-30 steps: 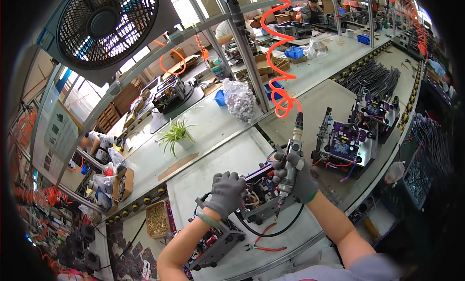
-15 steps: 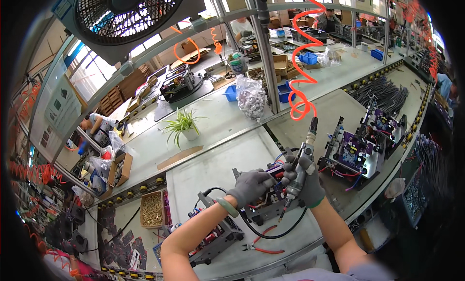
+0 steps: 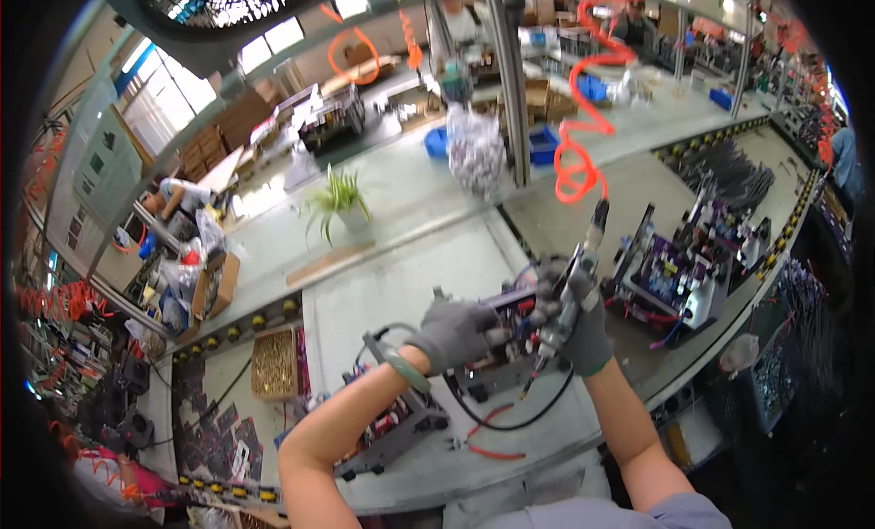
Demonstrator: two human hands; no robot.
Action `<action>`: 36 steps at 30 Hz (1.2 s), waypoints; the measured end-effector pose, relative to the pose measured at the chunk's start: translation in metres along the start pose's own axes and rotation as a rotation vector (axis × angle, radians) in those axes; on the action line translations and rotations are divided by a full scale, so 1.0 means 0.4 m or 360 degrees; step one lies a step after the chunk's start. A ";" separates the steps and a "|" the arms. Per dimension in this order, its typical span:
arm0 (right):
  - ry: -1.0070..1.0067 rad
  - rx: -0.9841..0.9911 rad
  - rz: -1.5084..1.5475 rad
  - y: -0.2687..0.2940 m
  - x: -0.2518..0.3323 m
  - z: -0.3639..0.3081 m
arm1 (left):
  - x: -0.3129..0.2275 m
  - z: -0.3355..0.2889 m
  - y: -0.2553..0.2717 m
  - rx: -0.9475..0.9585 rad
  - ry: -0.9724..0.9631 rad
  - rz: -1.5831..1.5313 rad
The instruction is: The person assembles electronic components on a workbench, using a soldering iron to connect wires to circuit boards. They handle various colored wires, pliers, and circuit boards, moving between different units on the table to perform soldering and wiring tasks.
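Observation:
My right hand (image 3: pixel 586 327), in a grey glove, is wrapped round a pneumatic screwdriver (image 3: pixel 562 321). Its bit points down and to the left, and an orange coiled air hose (image 3: pixel 583 119) rises from its top. My left hand (image 3: pixel 453 334), gloved too, has its fingers curled together at the near-left side of an electronic chassis (image 3: pixel 499 376); blur hides what they may pinch. Both hands partly cover that chassis, which has wires and red parts. A second chassis (image 3: pixel 394 431) lies under my left forearm. Red-handled cutters (image 3: pixel 488 438) and a black cable lie on the worktop close by.
A box of small brass-coloured parts (image 3: pixel 275 365) stands at the left. Purple circuit-board assemblies (image 3: pixel 670 274) sit on the right, before a bundle of dark cables (image 3: pixel 729 178). Behind the work surface are a potted plant (image 3: pixel 339 203) and a bag of pale parts (image 3: pixel 476 154). Other people work farther off.
The whole view has shifted and blurred. My left hand has drawn slightly left, farther from my right hand. The right hand keeps its hold on the screwdriver.

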State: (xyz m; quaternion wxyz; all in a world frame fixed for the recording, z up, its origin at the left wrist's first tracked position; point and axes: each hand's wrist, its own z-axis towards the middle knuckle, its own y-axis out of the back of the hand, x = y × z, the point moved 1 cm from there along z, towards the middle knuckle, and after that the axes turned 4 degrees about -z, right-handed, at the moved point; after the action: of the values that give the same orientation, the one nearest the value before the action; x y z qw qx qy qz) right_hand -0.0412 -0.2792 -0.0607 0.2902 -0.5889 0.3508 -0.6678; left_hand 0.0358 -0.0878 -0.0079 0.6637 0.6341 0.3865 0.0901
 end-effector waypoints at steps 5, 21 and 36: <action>-0.0147 0.0014 0.0123 -0.002 -0.016 0.001 | 0.028 -0.111 -0.059 -0.0297 -0.0174 0.0240; -0.0053 0.0068 0.0147 0.012 -0.020 0.010 | -0.020 -0.013 -0.016 0.0496 0.0182 0.0645; 0.0820 0.0112 -0.0410 -0.099 0.011 0.050 | -0.017 0.067 -0.025 0.0405 0.0223 0.0765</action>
State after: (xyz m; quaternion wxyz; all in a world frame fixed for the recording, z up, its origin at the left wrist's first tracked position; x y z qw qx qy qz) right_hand -0.0209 -0.2620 -0.0249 0.1246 -0.4291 0.3119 -0.8385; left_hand 0.0442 -0.1146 -0.0171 0.5099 0.7780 0.2782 0.2394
